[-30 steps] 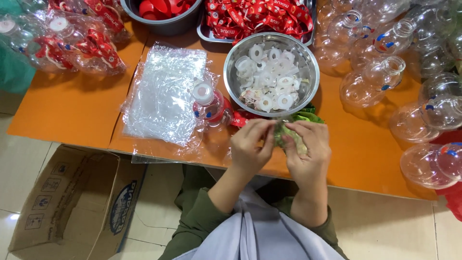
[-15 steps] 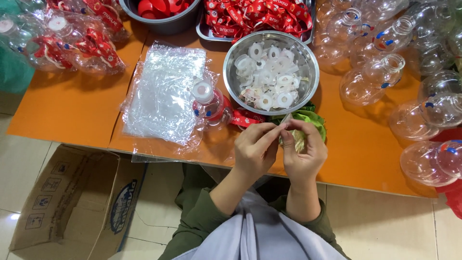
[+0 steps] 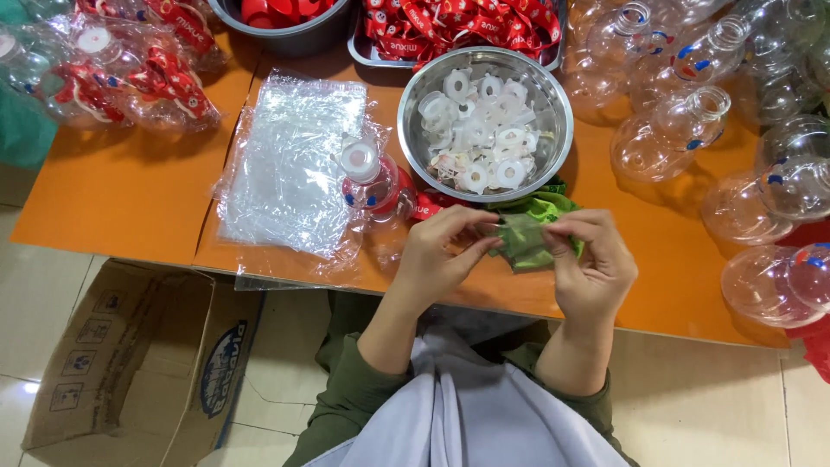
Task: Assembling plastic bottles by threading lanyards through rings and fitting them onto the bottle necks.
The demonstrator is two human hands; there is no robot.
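My left hand (image 3: 441,255) and my right hand (image 3: 592,264) pinch a small green piece (image 3: 523,240) of soft material between them, just above the near edge of the orange table (image 3: 112,216). More green material (image 3: 543,206) lies right behind it. A steel bowl (image 3: 415,104) full of white plastic rings sits just beyond my hands. Left of the bowl, a clear round bottle (image 3: 373,180) with a white cap and a red strap lies on a stack of clear plastic bags (image 3: 290,164).
Several empty clear round bottles (image 3: 670,130) crowd the right side. Finished bottles with red straps (image 3: 121,78) lie at the far left. A tray of red straps (image 3: 458,26) and a dark bowl of red parts (image 3: 281,17) stand at the back. An open cardboard box (image 3: 138,363) sits on the floor.
My hands have moved apart and lower, stretching the green piece between them; earlier they were pressed close together around it.
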